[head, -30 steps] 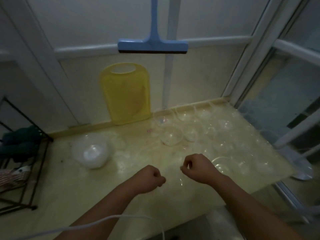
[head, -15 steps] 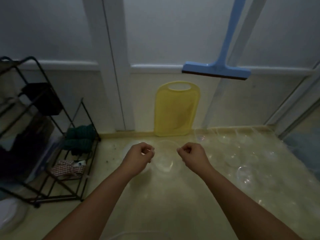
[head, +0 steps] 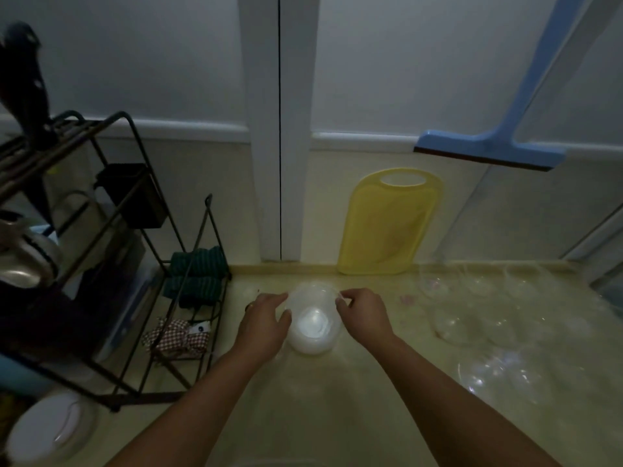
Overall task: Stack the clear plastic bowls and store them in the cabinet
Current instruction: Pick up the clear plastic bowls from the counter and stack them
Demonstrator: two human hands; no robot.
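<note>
A stack of clear plastic bowls (head: 312,326) stands on the pale yellow counter (head: 354,409), its bottom looking milky white. My left hand (head: 266,321) holds the stack's left rim, thumb against the side. My right hand (head: 362,313) pinches the rim on the right side. Several more clear bowls (head: 472,318) lie spread over the counter to the right, hard to tell apart in the dim light.
A yellow cutting board (head: 387,224) leans on the back wall. A blue squeegee (head: 488,150) hangs above it. A black wire rack (head: 111,251) with green cloths and pots stands at the left. A white lid (head: 50,429) lies at the front left.
My view swung left from the loose bowls to the stack. Both hands carried a clear bowl over and lowered it onto the stack, where they now hold the rim.
</note>
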